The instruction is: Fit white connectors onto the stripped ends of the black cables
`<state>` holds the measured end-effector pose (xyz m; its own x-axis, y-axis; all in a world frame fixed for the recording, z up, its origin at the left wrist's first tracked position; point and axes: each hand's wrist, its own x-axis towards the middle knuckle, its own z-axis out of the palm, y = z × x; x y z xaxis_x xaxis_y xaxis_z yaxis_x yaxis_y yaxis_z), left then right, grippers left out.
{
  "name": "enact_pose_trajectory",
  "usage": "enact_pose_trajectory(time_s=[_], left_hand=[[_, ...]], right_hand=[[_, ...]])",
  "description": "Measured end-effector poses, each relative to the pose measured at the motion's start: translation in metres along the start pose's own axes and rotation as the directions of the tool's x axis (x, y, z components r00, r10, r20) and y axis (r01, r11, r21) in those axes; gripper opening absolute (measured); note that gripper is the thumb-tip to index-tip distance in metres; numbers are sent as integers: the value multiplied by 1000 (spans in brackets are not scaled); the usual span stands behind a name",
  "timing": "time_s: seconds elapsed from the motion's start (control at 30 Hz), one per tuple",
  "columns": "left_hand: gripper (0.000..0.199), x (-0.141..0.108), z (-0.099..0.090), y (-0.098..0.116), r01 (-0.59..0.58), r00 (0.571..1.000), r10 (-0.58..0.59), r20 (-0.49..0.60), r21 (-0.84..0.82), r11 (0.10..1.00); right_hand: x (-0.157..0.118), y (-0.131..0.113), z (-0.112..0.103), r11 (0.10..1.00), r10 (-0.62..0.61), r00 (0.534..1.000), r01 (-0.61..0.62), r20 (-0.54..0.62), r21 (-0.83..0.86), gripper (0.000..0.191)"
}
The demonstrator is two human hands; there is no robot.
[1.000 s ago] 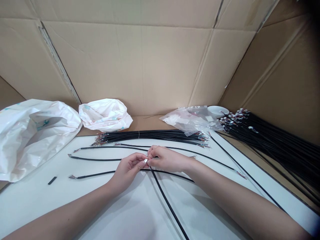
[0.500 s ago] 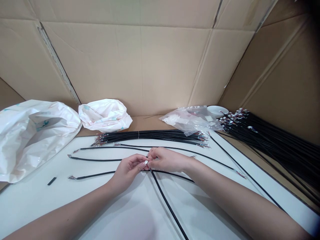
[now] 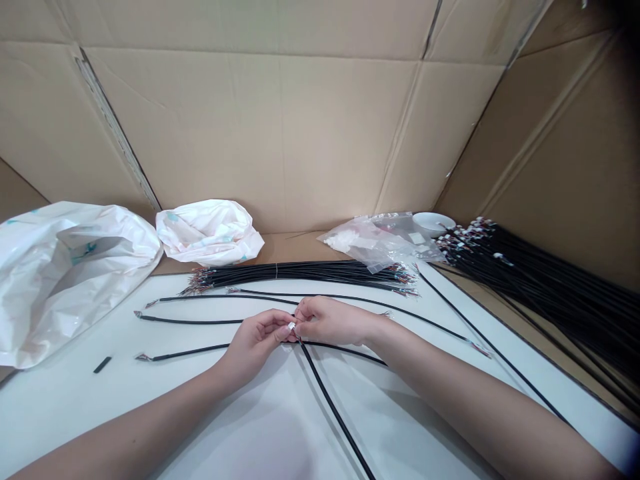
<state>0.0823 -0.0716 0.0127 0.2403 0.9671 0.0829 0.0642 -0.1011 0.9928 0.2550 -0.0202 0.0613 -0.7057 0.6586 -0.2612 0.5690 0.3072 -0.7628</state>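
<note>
White table (image 3: 50, 400), cardboard wall (image 3: 215, 133) behind. Your left hand (image 3: 257, 339) pinches the white connector (image 3: 291, 326); your right hand (image 3: 335, 321) pinches wires (image 3: 299, 339) just beside it, black cable (image 3: 324, 393) running from it toward you, tied bundle (image 3: 310, 271) beyond it. Barely any shift this last second: work's still there.

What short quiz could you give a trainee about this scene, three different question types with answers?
1. Multiple choice: what colour is the small connector at the fingertips of the left hand and right hand? A. green B. white C. black
2. True or false: the tied cable bundle lies between the hands and the cardboard wall.
3. Fill in: the short black piece lies nearer the ____ hand.

Key: 1. B; 2. true; 3. left
</note>
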Motion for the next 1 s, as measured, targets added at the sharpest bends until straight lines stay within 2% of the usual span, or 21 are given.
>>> enact_pose_trajectory(time_s=[0.17, 0.27, 0.43, 0.57, 0.67, 0.8, 1.0], left_hand=[[16, 0, -1, -1, -24, 999, 24, 26, -8, 1000], [16, 0, -1, -2, -24, 999, 26, 26, -41, 999], [16, 0, -2, -3, -18, 995, 13, -103, -46, 999], [20, 3, -4, -2, -17, 972, -3, -233, -84, 996], [21, 5, -4, -3, -26, 964, 0, -265, -95, 995], [20, 5, -4, -4, -41, 967, 17, -253, -91, 995], [18, 4, -4, -4, -57, 969, 34, -246, -88, 994]], right_hand=[[0, -1, -1, 1000, -4, 1000, 3, 23, 29, 18], [0, 1, -1, 1000, -19, 1000, 19, -10, 3, 19], [1, -4, 3, 998, -59, 987, 58, -152, -10, 19], [1, -12, 10, 989, -123, 922, 83, -368, -123, 13], [3, -10, 16, 962, -216, 859, 106, -465, -251, 10], [7, -3, 24, 906, -362, 770, 156, -526, -394, 8], [8, 0, 30, 863, -451, 706, 188, -546, -469, 9]])
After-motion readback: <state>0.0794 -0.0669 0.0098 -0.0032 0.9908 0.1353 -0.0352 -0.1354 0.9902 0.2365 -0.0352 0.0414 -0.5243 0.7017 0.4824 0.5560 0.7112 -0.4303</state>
